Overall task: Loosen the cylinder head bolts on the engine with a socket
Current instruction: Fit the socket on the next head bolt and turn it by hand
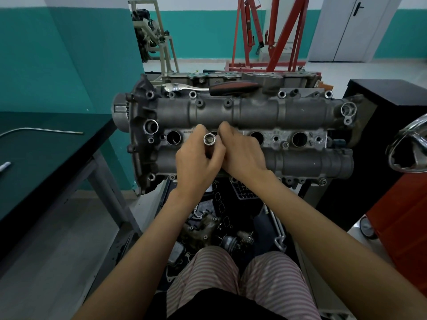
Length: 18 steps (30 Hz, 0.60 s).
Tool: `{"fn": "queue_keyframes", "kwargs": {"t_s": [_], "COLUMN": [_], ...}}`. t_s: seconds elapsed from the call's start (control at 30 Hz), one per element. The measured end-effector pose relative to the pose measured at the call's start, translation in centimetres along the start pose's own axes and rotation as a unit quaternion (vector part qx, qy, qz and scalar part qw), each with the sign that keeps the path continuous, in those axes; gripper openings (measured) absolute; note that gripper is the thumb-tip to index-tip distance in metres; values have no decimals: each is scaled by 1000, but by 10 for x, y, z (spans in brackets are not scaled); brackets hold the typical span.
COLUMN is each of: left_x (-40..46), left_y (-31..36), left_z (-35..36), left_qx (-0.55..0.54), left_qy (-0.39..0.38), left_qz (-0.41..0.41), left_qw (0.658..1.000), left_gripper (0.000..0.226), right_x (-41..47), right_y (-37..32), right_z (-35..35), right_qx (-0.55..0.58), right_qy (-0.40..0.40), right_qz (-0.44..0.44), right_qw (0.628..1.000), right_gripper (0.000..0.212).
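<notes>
A grey engine cylinder head [288,112] lies in front of me, with round plug wells along its middle. My left hand [196,160] grips a long chrome socket [209,140], open end up, over the head's middle. My right hand [242,153] rests right beside it, fingers curled near the socket; whether it holds anything is hidden. A ratchet [208,87] with a black and red handle lies along the far edge of the head. Bolts [193,94] sit in holes on the far rim.
A dark green bench [46,146] with a thin bent metal rod [41,130] stands at the left. A black and red cabinet [392,181] is at the right. A red engine crane [270,31] stands behind. Loose engine parts [208,227] lie below by my knees.
</notes>
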<state>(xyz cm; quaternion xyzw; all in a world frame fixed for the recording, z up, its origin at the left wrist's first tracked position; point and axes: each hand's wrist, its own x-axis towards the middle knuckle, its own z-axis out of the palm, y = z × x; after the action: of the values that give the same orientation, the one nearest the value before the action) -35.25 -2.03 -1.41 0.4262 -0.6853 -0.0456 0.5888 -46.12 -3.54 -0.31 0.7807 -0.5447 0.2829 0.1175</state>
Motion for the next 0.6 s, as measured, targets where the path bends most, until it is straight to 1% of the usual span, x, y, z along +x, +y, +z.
{"fn": "queue_keyframes", "kwargs": {"t_s": [0.1, 0.2, 0.3, 0.4, 0.53, 0.6], "left_x": [3, 4, 2, 0, 3, 6], "left_y": [1, 0, 0, 2, 1, 2], "left_z": [0, 1, 1, 0, -3, -3], "left_qx": [36, 39, 34, -1, 9, 23], "left_qy": [9, 19, 12, -4, -10, -6], "left_qz": [15, 23, 23, 4, -2, 3], "left_qw": [999, 999, 999, 1000, 1000, 1000], "left_gripper": [37, 45, 37, 24, 27, 32], "right_x": [0, 2, 5, 8, 6, 8], "right_y": [-3, -2, 0, 3, 7, 7], "right_z": [-3, -3, -1, 0, -10, -14], "right_qx": [3, -22, -51, -54, -2, 28], "right_qy": [14, 5, -11, -29, -20, -24], "right_qz": [-1, 3, 9, -20, -90, -93], "right_qw": [1000, 1000, 999, 998, 996, 995], "right_gripper": [30, 21, 19, 20, 27, 27]}}
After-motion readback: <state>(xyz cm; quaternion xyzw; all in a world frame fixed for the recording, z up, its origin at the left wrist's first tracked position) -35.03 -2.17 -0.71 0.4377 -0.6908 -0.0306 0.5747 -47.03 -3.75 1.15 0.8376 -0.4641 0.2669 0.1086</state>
